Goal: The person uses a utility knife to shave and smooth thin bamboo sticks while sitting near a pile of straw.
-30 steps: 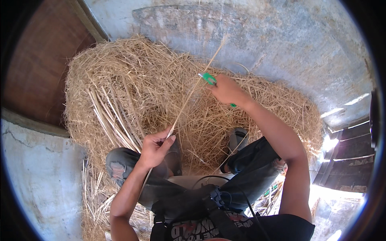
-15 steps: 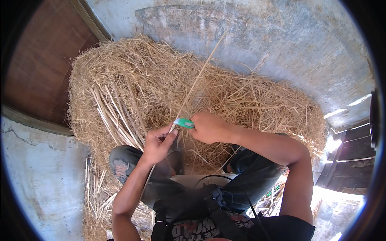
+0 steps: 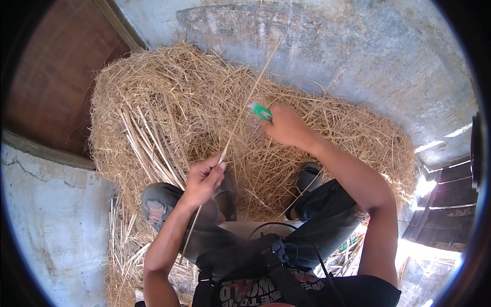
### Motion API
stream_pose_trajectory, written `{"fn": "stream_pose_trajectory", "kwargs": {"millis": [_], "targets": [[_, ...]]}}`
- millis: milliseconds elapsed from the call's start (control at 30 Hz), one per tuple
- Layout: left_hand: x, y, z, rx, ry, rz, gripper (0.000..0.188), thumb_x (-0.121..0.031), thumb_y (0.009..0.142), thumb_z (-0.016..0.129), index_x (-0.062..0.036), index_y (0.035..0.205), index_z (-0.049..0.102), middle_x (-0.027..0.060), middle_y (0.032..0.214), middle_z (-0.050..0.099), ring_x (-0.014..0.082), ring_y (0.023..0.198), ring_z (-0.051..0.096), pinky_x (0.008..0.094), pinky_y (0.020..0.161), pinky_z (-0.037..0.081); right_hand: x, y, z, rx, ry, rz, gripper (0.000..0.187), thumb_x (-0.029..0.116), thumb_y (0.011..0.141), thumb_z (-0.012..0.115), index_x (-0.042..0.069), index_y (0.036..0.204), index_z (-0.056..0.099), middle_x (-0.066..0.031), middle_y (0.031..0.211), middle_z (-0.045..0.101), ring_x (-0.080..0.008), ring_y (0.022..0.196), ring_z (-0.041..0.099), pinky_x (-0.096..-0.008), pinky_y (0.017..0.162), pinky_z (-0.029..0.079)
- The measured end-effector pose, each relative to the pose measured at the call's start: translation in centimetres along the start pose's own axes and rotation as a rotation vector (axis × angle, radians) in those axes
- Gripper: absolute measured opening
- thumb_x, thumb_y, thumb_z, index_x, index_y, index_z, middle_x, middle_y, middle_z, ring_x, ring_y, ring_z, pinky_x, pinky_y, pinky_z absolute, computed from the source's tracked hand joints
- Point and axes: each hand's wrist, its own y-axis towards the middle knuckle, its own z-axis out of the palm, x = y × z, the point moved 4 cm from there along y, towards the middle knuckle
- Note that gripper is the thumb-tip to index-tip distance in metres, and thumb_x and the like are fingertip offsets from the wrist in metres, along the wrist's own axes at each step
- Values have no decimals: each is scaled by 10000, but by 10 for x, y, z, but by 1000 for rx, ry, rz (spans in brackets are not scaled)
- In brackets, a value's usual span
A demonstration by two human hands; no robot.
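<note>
My left hand (image 3: 205, 180) is closed around a long, thin, pale strip (image 3: 244, 110), which looks like split bamboo or cane. Its far end reaches up over the straw toward the wall, and its near end hangs below my wrist past my knee. A green utility knife (image 3: 262, 112) is gripped in my right hand (image 3: 286, 125), farther out and to the right of the left hand. The pale blade points left, close beside the strip; whether it touches I cannot tell.
Heaped straw-like shavings (image 3: 348, 123) spread in front of my legs. Several pale strips (image 3: 148, 143) lie in a bundle at the left, on the heap. A grey wall (image 3: 327, 41) stands behind it, with a brown panel (image 3: 61, 77) at the far left. Dark slats (image 3: 445, 210) are at the right.
My right hand has moved the knife outward and to the right, away from my left hand and along the strip. The left hand has stayed nearly in place, still holding the strip.
</note>
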Motion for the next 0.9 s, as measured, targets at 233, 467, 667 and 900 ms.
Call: {"fn": "stream_pose_trajectory", "kwargs": {"millis": [233,467,667,900], "targets": [[2,3,-1,9,-95,-103,391,-166,1080,522,-29,1445,546,-46,648,451,38,539,396,220,490,325,13,-7,2,-109,-59,-115,291,181,921,636,-62,762,617,-252,631,611,-430,597,631,-526,631,504],[11,15,6,-95,-310,-172,289,-143,1071,522,-18,1313,620,-44,620,427,44,493,379,219,432,278,33,-23,53,-6,-305,-219,191,121,911,599,-69,907,611,-253,701,662,-437,652,675,-516,610,549],[14,18,5,-94,-285,-158,192,-121,1063,516,-16,1164,640,-50,613,419,42,447,336,229,418,265,45,-19,67,53,-373,-234,180,100,881,579,-69,933,612,-242,709,679,-422,677,706,-516,584,562],[7,6,12,-47,-340,-243,183,-161,1058,534,-36,1163,617,-79,616,321,36,480,260,219,446,209,8,13,50,110,-407,-126,191,118,879,564,-43,927,653,-252,734,679,-433,704,704,-510,615,573]]}}
